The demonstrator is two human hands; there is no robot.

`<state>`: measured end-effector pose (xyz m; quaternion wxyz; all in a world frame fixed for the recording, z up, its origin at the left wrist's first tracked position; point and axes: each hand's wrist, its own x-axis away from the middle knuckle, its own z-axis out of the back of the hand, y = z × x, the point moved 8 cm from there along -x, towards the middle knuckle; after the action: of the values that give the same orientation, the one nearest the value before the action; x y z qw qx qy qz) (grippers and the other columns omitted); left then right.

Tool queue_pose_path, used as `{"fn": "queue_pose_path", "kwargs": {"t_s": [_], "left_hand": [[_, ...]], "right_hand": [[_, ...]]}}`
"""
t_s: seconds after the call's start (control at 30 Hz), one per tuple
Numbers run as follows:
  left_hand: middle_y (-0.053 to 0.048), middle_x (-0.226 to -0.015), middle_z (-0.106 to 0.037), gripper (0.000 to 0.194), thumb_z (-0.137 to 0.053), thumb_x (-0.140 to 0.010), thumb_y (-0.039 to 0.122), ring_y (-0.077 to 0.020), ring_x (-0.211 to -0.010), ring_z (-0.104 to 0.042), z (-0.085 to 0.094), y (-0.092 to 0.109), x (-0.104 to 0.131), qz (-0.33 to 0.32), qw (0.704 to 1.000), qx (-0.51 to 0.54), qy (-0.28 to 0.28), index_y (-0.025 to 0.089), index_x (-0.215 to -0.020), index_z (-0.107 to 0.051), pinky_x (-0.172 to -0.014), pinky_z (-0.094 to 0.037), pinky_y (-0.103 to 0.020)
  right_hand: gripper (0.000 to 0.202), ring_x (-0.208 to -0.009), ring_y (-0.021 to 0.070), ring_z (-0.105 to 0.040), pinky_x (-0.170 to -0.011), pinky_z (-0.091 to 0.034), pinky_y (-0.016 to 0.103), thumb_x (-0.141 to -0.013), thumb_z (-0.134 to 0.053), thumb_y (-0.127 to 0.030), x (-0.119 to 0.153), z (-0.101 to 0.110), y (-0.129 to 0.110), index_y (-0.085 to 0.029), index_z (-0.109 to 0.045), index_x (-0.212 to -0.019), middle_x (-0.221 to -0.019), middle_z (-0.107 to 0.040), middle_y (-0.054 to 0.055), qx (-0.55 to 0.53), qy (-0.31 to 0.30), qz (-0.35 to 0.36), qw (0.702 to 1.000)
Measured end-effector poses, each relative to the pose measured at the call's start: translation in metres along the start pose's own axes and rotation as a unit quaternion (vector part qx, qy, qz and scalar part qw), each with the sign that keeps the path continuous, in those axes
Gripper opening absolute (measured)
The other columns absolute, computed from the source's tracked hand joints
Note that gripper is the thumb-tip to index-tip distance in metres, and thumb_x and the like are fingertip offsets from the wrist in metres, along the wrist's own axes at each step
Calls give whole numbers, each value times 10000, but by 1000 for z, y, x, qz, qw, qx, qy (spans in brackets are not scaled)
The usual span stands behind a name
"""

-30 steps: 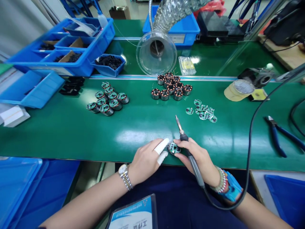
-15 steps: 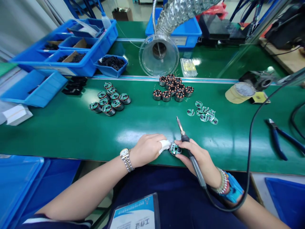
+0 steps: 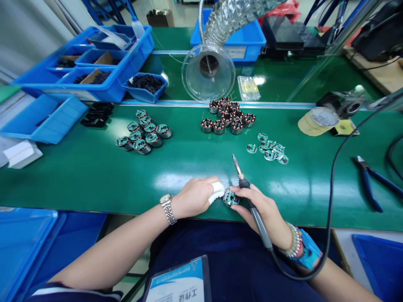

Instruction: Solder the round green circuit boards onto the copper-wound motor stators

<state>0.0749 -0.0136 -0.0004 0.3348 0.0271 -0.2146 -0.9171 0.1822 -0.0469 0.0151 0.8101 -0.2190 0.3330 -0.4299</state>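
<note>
Near the table's front edge, my right hand (image 3: 260, 204) pinches a round green circuit board piece (image 3: 231, 197) between thumb and fingers. The same hand carries a soldering iron (image 3: 258, 222), its tip pointing up and away. My left hand (image 3: 197, 196) is closed at the piece's left side, white covers on its fingertips; what its fingers pinch, if anything, is too small to make out. Behind are several copper-wound cores (image 3: 227, 119). Loose round boards (image 3: 272, 150) lie right of them, and cores topped with boards (image 3: 141, 145) stand on the left.
A clear fume hood (image 3: 208, 84) on a foil duct hangs over the back. Blue bins (image 3: 126, 79) stand at the back left. On the right are a yellowish round container (image 3: 315, 121), blue-handled cutters (image 3: 367, 184) and the iron's black cable (image 3: 330, 201).
The camera view has shifted slightly. Both hands stay at the round piece, with the left fingers turned a little and the iron held much as before.
</note>
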Motion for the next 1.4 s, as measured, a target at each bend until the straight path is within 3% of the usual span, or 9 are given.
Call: {"fn": "queue_pose_path", "kwargs": {"t_s": [0.2,0.37,0.5,0.67,1.0,1.13,1.27,1.33,1.4], "left_hand": [[-25,-716,-548,177,-380,-818,183,-133,-626,-512,-6,-2,-6,77,988,134,-4,158,-696,-505,-594,-409,-250],[15,-561,-538,265,-307,-869,269,-97,-454,-502,-26,-13,3,186,918,337,-90,159,-734,-507,-454,-392,-204],[-61,-875,-616,215,-400,-857,264,-150,-740,-574,9,-6,10,54,993,82,71,165,-925,-579,-645,-452,-260],[-37,-889,-637,224,-380,-874,211,-144,-677,-550,13,19,16,-76,973,-174,134,168,-874,-599,-563,-417,-251],[-67,-811,-636,259,-352,-863,162,-160,-653,-536,10,29,16,-131,957,-204,158,135,-790,-600,-536,-394,-278],[-64,-741,-601,229,-392,-843,203,-178,-658,-543,6,21,10,-33,982,-151,112,136,-762,-595,-541,-398,-280],[-20,-661,-565,145,-452,-766,179,-142,-592,-523,7,5,0,96,995,23,33,155,-671,-559,-536,-381,-249],[3,-586,-542,123,-462,-724,166,-118,-535,-511,0,-3,-4,154,974,164,-28,156,-617,-523,-512,-377,-226],[16,-516,-515,150,-438,-726,176,-103,-467,-499,-12,-10,-3,223,917,320,-88,155,-585,-486,-471,-382,-209]], "right_hand": [[289,-864,171,-592,-744,-512,317,-793,-564,-171,1,-1,1,-203,-471,-1065,-1022,-624,77,-7,-1,3,1000],[276,-883,177,-599,-756,-515,325,-804,-550,-198,1,-1,1,-195,-482,-1071,-1004,-630,81,5,-1,-2,1000],[264,-868,169,-597,-757,-513,324,-805,-545,-185,0,0,-1,-196,-484,-1062,-1008,-634,76,-2,4,8,1000],[272,-861,171,-587,-756,-508,330,-805,-547,-174,0,0,-1,-202,-472,-1066,-1022,-626,77,-4,4,7,1000],[293,-842,160,-558,-750,-498,318,-789,-569,-150,0,0,-2,-198,-468,-1061,-1022,-621,68,-7,7,11,1000],[281,-852,159,-564,-750,-497,307,-791,-565,-150,0,0,-2,-194,-471,-1052,-1026,-619,70,-13,6,10,1000],[288,-865,162,-570,-758,-494,301,-787,-570,-148,0,0,-2,-192,-474,-1055,-1020,-620,72,-13,10,9,1000],[291,-855,163,-570,-758,-492,302,-787,-571,-150,0,0,-1,-190,-474,-1058,-1014,-621,76,-10,10,8,1000],[289,-835,160,-569,-745,-494,299,-789,-570,-156,0,-1,-1,-189,-473,-1059,-1006,-621,77,-9,10,8,1000]]}}
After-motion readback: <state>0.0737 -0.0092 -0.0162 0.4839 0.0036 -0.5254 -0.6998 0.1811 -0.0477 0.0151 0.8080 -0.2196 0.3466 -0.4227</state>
